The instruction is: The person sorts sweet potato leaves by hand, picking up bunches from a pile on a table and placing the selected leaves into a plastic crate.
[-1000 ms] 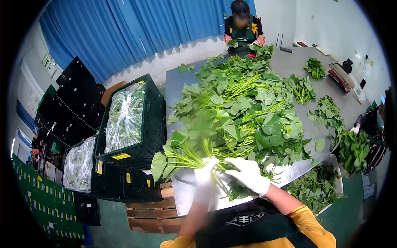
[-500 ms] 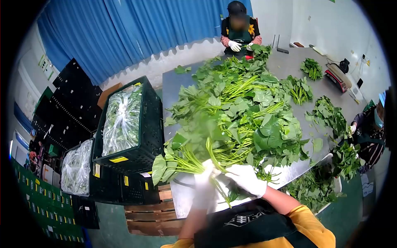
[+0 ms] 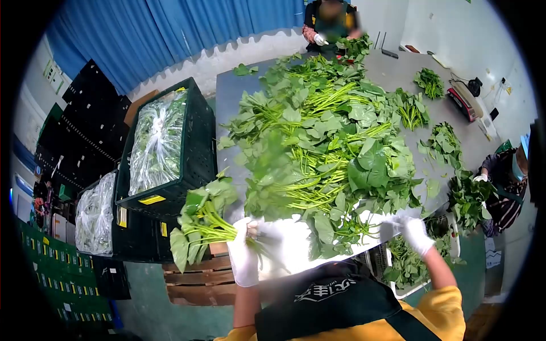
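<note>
My left hand [image 3: 244, 254], in a white glove, is closed round the stems of a bunch of leafy greens [image 3: 207, 221]. The leaves hang out to the left, past the table's corner. At the right part of the near table edge is my right hand [image 3: 418, 236], also gloved, its fingers smeared by motion. A big heap of leafy greens with long green stems [image 3: 318, 182] covers the middle of the metal table [image 3: 387, 74]. A few loose stems and leaves [image 3: 352, 228] lie between my hands near the front edge.
Dark green crates [image 3: 196, 142] with plastic-wrapped greens [image 3: 159, 142] stand left of the table, near a wooden pallet [image 3: 199, 287]. A white bin of greens [image 3: 406, 267] sits at lower right. Co-workers work at the far side and right, near a red scale [image 3: 462, 105].
My hands have moved apart. The left has carried its bunch left and the right has gone right, away from the stems. My view has shifted slightly.
</note>
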{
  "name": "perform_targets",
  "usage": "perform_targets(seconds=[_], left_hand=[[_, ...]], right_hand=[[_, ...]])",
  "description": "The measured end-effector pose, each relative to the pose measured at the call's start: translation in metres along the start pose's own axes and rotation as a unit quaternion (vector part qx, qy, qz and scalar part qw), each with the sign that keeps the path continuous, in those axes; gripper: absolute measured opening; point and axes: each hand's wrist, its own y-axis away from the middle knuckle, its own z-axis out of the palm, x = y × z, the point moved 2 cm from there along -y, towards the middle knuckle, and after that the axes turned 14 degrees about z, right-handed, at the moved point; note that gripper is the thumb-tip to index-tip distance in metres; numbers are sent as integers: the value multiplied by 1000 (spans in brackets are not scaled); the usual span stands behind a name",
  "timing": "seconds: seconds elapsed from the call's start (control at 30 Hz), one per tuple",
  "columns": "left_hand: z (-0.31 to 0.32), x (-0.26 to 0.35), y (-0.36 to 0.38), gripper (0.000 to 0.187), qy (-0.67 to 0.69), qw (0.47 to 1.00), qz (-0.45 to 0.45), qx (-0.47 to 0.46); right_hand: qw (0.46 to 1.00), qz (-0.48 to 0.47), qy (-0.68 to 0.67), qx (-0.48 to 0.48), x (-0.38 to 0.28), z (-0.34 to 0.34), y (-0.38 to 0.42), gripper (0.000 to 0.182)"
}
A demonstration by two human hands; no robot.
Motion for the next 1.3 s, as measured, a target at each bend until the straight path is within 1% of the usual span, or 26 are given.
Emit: perform_targets(seconds=[0.03, 0.1, 0.13, 0.2, 0.23, 0.27, 0.33, 0.4, 0.43, 0.47, 0.5, 0.53, 0.6, 0.67, 0.73, 0.77, 0.8, 0.87, 0.93, 0.97, 1.0, 1.07, 1.1, 1.13, 1.2, 1.3], left_hand=[[5, -3, 3, 17, 23, 1000, -22, 0], [11, -6, 8, 17, 25, 999, -35, -14], [15, -7, 10, 16, 25, 998, -48, -29], [19, -2, 16, 15, 21, 998, -52, -22], [19, -1, 18, 15, 5, 999, -39, -30], [19, 1, 19, 15, -11, 999, -26, -39], [17, 5, 23, 15, -3, 999, -29, -24], [9, 6, 27, 18, 23, 999, -33, -22], [5, 5, 27, 18, -24, 999, -18, -27], [3, 8, 28, 18, -21, 999, -14, -24], [3, 11, 32, 18, -25, 1000, -15, -12], [2, 13, 34, 18, -28, 999, -16, 1], [3, 12, 36, 19, 8, 999, -26, 26], [10, 18, 37, 20, 26, 999, -28, 18], [16, 15, 34, 20, 13, 999, -33, 22], [19, 12, 33, 20, -5, 999, -42, 27], [20, 6, 29, 20, -1, 999, -41, 18], [22, -11, 19, 22, -5, 999, -19, -33], [34, -15, 16, 22, 7, 998, -6, -60], [43, -16, 14, 22, 13, 996, -7, -82], [53, -15, 12, 23, 19, 994, -7, -105], [75, -11, 12, 23, 24, 991, -25, -128], [87, -12, 13, 24, 49, 988, -60, -132], [97, -14, 14, 24, 73, 984, -95, -134], [113, -14, 14, 26, 10, 981, -77, -179], [133, -26, 17, 25, 14, 976, -22, -214]], right_hand=[[997, -59, -33, 21, -52, -9, -16, 11], [981, -192, 10, 32, -137, -16, -49, 21], [970, -221, -4, 98, -157, 16, -69, 27], [965, -235, -8, 114, -219, 15, -100, 25], [971, -216, 65, 73, -238, 26, -119, 25], [963, -219, 107, 114, -244, 54, -142, 25], [946, -198, 170, 193, -251, 74, -172, 21], [947, -208, 185, 160, -247, 70, -185, 16], [942, -221, 197, 158, -247, 63, -193, 15], [951, -211, 164, 157, -245, 57, -202, 14], [954, -192, 56, 223, -239, 47, -208, 15], [942, -172, -54, 283, -236, 25, -205, 16], [917, -151, -187, 320, -237, -38, -181, 17], [908, -95, -259, 314, -231, -56, -179, 15], [894, -139, -357, 234, -223, -51, -178, 13], [917, -157, -334, 154, -218, -52, -170, 22], [917, -159, -340, 131, -218, -55, -160, 23], [870, -102, -479, 60, -211, -42, -151, 24], [854, -82, -510, 61, -209, -42, -135, 23], [860, -71, -501, 69, -207, -38, -130, 24], [887, -165, -412, 129, -206, -42, -122, 25], [873, -156, -443, 131, -210, -41, -108, 25], [887, -145, -420, 125, -212, -50, -97, 23], [893, -162, -386, 167, -214, -51, -92, 22], [903, -190, -309, 229, -219, -62, -80, 20], [913, -158, -331, 177, -225, -67, -66, 18]])
